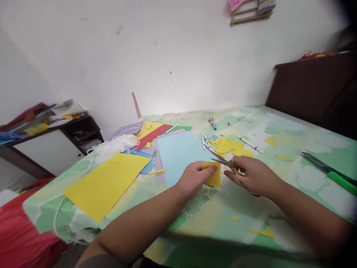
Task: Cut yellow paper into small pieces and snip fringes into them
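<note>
My left hand (196, 174) pinches a small piece of yellow paper (213, 176) between thumb and fingers, above the near part of the table. In my right hand (252, 174) is a pair of scissors (227, 161) with gold-coloured handles, fingers through the loops. The blades are parted a little and point left, by the upper edge of the yellow piece; whether they touch it I cannot tell. A light blue sheet (178, 150) lies just behind my left hand. Beyond the scissors is a heap of yellow paper scraps (227, 145).
A large yellow sheet (108, 184) lies at left, with white string (119, 143) behind it. White markers (249, 144) lie near the scraps. At right rests a green-handled cutting tool (331, 173). A low cabinet (50, 150) stands left; a dark brown cabinet (309, 85) stands right.
</note>
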A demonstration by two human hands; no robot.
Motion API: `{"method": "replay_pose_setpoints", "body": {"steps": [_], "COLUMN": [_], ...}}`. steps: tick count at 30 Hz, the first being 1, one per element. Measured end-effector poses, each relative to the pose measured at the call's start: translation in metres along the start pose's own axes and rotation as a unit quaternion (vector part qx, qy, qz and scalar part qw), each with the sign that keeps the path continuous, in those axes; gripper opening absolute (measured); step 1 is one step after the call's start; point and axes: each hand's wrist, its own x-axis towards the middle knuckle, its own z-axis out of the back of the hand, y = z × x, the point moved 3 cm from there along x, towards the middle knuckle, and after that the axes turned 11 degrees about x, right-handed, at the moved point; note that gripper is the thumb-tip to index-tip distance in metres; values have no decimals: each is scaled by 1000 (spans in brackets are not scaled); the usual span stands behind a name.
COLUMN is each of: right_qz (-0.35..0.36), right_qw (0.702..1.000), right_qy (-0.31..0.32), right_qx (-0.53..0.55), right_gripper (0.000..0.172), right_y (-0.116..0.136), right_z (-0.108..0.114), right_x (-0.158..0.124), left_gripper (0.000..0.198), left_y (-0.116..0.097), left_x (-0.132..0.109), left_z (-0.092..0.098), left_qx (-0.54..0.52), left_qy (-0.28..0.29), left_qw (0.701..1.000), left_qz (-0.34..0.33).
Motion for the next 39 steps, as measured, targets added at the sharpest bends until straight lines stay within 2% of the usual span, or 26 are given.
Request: {"method": "replay_pose_setpoints", "body": {"steps": [7, 13, 24, 29, 39], "right_qz": [-45, -28, -37, -33, -28], "right_qw": [997, 996, 992, 991, 986], "right_qy": [61, 84, 118, 127, 161], "right_qx": [-27, -16, -1, 5, 22], "right_gripper": [38, 37, 40, 42, 38], "right_y": [1, 5, 2, 2, 6], "right_z": [-5, -14, -19, -18, -16], "right_x": [-3, -7, -10, -11, -10], "left_gripper": [29, 29, 15, 12, 14], "left_y": [11, 7, 5, 3, 4], "left_x": [-4, -7, -6, -6, -6], "left_z": [3, 0, 4, 5, 6], "left_qx": [12, 20, 67, 96, 150], "left_qy": [-22, -1, 33, 19, 0], "left_qw": [999, 1000, 997, 995, 989], "left_qz": [21, 1, -16, -31, -13]}}
